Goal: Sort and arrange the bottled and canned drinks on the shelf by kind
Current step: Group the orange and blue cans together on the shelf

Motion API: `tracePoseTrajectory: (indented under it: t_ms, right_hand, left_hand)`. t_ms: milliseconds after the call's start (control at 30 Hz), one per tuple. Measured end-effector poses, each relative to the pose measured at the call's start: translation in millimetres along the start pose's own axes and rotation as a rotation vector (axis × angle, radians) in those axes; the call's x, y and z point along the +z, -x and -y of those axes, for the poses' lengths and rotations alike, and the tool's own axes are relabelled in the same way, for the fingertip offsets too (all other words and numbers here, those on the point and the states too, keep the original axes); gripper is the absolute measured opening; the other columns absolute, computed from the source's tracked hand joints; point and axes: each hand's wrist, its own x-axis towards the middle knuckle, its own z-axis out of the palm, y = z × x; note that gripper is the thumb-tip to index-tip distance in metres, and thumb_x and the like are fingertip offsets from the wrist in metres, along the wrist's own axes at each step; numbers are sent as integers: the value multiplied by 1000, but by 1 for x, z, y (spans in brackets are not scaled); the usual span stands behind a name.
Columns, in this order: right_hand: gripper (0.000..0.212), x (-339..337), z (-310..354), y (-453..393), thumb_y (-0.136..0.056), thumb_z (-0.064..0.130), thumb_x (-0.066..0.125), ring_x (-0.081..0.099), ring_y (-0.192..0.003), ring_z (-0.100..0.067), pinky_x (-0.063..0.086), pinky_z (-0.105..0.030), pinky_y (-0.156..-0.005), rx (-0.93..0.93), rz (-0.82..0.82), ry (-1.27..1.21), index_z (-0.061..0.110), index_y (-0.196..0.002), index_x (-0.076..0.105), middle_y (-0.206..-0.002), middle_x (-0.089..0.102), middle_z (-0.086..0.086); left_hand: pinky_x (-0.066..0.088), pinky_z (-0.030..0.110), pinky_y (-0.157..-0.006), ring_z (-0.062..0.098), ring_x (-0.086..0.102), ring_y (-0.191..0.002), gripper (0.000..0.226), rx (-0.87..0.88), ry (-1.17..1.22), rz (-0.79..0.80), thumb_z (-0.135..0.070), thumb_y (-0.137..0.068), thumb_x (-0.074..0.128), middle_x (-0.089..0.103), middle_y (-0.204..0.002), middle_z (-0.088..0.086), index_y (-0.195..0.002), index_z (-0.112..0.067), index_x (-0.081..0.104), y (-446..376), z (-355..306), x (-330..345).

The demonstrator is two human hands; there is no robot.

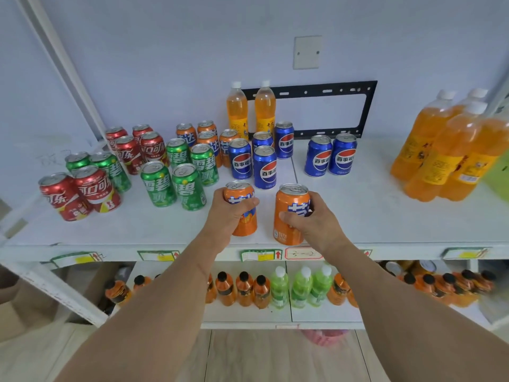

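Both forearms reach up from the bottom edge toward the front of the white shelf (385,216). The left hand (228,216) is wrapped around an orange can (242,205); the right hand (311,219) is clamped on a second orange can (289,213). Both cans are upright and near the shelf's front lip, with the hands apart. At ten o'clock from them stand green cans (173,183) and red cans (80,194) printed with Chinese characters. At twelve o'clock are blue Pepsi cans (264,166), with more orange cans (206,136) and two orange bottles (250,108) behind. At two o'clock is a cluster of bigger orange bottles (446,153). The lower shelf (248,312) holds small orange and green bottles.
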Motion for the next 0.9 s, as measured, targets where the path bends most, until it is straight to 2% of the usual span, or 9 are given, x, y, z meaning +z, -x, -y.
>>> tracePoseTrajectory:
  t_ms: [133,300,400,600,667,700,767,833,900]
  right_hand:
    - [74,5,0,10,-74,38,82,61,-106,-16,54,-37,-93,-20,3,-2,25,-136,44,-120,61,4]
    - [78,6,6,15,-73,40,81,60,-108,-15,52,-35,-94,-30,-26,37,27,-139,42,-121,60,6]
    - [75,1,7,19,-74,39,81,60,-107,-15,52,-36,-95,-31,-59,61,26,-137,42,-121,60,6]
    - [74,-2,3,25,-74,38,81,60,-107,-17,53,-41,-95,-14,-76,68,26,-137,42,-120,60,5]
    - [75,1,4,24,-75,37,81,59,-108,-17,51,-38,-96,-16,-75,83,25,-138,42,-121,59,6]
    - [75,3,5,23,-75,36,81,59,-108,-16,50,-36,-96,-19,-72,86,25,-138,41,-120,59,6]
    - [74,7,8,21,-76,34,81,58,-108,-15,49,-31,-94,-21,-63,81,25,-138,41,-117,58,8]
    - [74,12,9,16,-77,31,81,57,-108,-15,49,-30,-94,-17,-51,73,26,-139,40,-116,57,9]
    - [75,16,8,11,-77,29,81,57,-108,-14,48,-31,-95,-13,-37,69,26,-140,39,-116,57,10]
  left_hand:
    - [53,36,-90,20,65,-105,64,58,14,29,-16,-70,88,65,-111,-3,-120,-26,50,8,6,-5]
    - [51,44,-99,21,63,-113,91,68,16,85,-39,-52,94,66,-122,-1,-130,-27,49,9,10,-2]
    - [50,41,-99,21,62,-114,79,71,-2,96,-27,-64,91,64,-123,-3,-131,-29,49,9,11,0]
    - [48,47,-103,21,60,-115,74,77,-94,133,-27,-66,91,64,-123,-2,-125,-32,47,10,7,-6]
    - [48,47,-104,20,61,-114,70,74,-108,159,-32,-65,90,64,-122,-3,-121,-33,48,14,1,-8]
    - [47,46,-104,19,60,-116,73,75,-116,154,-41,-63,90,63,-125,-2,-123,-32,50,15,-2,-9]
    - [45,37,-104,18,53,-124,88,107,-201,79,-60,-65,80,53,-139,-1,-138,-24,46,20,-11,-13]
    - [40,29,-98,15,47,-128,75,254,-384,-58,-57,-84,66,47,-142,0,-143,-17,43,26,-20,-18]
    - [43,31,-96,16,50,-123,60,431,-611,-168,-54,-93,56,52,-136,1,-138,-15,50,32,-23,-26]
